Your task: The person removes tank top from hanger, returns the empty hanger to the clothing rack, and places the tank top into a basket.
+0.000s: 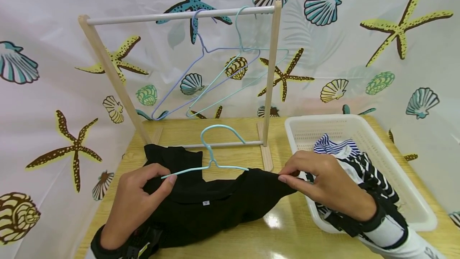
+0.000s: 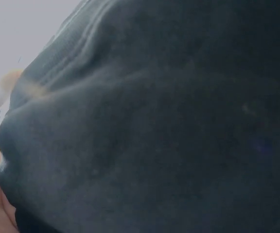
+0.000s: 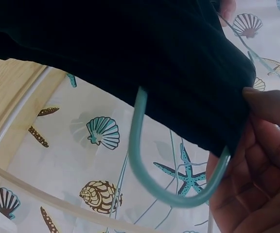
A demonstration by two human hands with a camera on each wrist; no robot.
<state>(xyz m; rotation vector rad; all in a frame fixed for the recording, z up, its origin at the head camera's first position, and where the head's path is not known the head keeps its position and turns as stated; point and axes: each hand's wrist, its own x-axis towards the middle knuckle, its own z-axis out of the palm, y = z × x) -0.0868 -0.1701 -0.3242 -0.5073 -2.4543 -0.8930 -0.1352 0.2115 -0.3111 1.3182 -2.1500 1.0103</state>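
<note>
A light-blue hanger (image 1: 212,162) has its right arm inside the neck opening of a black shirt (image 1: 215,215), and its hook points up and away. My left hand (image 1: 140,195) pinches the left arm of the hanger between thumb and fingers, beside the shirt's left part. At the other side my right hand (image 1: 323,179) pinches the right shoulder of the shirt and stretches the cloth outward. Dark cloth (image 2: 154,136) fills most of the left wrist view. In the right wrist view a curved piece of the hanger (image 3: 140,160) shows below the black cloth.
Behind the shirt stands a rack with wooden posts (image 1: 271,79) and a white top rail (image 1: 143,19). A purple hanger (image 1: 179,77) and a mint hanger (image 1: 215,79) hang there. To the right, a white basket (image 1: 406,171) holds striped clothes (image 1: 363,167) on the wooden table (image 1: 287,235).
</note>
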